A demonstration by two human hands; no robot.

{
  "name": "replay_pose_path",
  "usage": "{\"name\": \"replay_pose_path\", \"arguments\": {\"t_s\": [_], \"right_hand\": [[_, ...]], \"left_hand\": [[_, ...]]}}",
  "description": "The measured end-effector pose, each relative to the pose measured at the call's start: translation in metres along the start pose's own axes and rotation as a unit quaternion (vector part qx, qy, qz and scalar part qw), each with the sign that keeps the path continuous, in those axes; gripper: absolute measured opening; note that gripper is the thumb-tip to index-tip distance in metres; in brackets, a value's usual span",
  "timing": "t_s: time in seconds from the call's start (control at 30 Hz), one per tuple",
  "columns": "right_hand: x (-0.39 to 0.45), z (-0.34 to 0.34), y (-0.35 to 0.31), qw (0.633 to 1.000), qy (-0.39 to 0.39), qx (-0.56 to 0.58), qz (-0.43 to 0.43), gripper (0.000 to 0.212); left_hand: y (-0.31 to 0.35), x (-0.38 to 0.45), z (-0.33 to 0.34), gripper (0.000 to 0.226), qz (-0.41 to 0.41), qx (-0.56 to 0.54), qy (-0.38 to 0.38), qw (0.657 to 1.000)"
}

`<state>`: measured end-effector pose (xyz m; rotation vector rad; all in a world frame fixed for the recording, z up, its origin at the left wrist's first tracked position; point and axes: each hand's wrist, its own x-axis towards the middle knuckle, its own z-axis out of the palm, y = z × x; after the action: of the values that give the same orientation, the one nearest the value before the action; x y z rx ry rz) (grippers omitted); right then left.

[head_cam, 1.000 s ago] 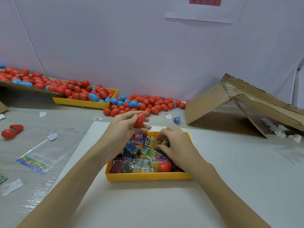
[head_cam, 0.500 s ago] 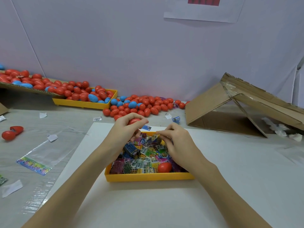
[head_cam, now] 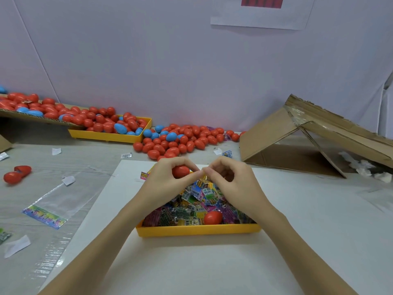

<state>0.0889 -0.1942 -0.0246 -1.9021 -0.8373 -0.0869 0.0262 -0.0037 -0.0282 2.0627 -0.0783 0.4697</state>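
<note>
The red egg (head_cam: 180, 171) is gripped in the left hand (head_cam: 168, 184), with fingers and thumb curled round it, above the far left corner of the yellow tray (head_cam: 197, 230). Over the last second the right hand (head_cam: 232, 184) has been lifted out of the packets (head_cam: 191, 201) in the tray. It has been brought to the tray's far edge, where its fingertips (head_cam: 205, 171) now meet those of the left hand just beside the egg. The egg has been kept at nearly the same place above the tray. It is judged that picking from the tray is finished and that loading or closing of the egg is in hand.

The right hand's fingers are curled into a pinch, but it cannot be told what is pinched, if anything, as the fingertips are crowded together. Whether the egg is a whole shell or an open half is not shown, since most of it is covered by the left hand. The tray's far rim is hidden behind both hands. A second red egg (head_cam: 213, 217) lies on the packets at the tray's near right.
</note>
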Motion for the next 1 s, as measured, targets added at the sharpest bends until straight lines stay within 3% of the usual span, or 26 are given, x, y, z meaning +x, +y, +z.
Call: {"name": "replay_pose_path", "arguments": {"t_s": [0.17,0.27,0.33,0.6,0.77,1.0], "right_hand": [[0.001,-0.002,-0.005,0.998,0.009,0.051,0.03,0.025],[0.003,-0.004,-0.006,0.989,0.038,0.125,0.065,0.02],[0.003,-0.006,-0.007,0.984,0.035,0.157,0.078,0.019],[0.001,-0.01,-0.006,0.992,-0.054,0.1,0.048,0.017],[0.002,-0.01,-0.009,0.986,-0.01,0.154,0.059,0.018],[0.0,-0.01,-0.007,0.988,-0.062,0.133,0.053,0.015]], "left_hand": [[0.003,-0.001,-0.004,0.007,-0.071,-0.119,0.01,0.99],[0.004,-0.001,-0.005,0.007,-0.093,-0.14,0.028,0.985],[0.004,-0.001,-0.005,0.007,-0.096,-0.141,0.029,0.985],[0.005,0.0,-0.002,0.008,-0.107,-0.151,-0.001,0.983],[0.003,0.0,-0.002,0.007,-0.114,-0.145,-0.004,0.983],[0.003,-0.001,0.001,0.004,-0.097,-0.087,-0.011,0.991]]}}
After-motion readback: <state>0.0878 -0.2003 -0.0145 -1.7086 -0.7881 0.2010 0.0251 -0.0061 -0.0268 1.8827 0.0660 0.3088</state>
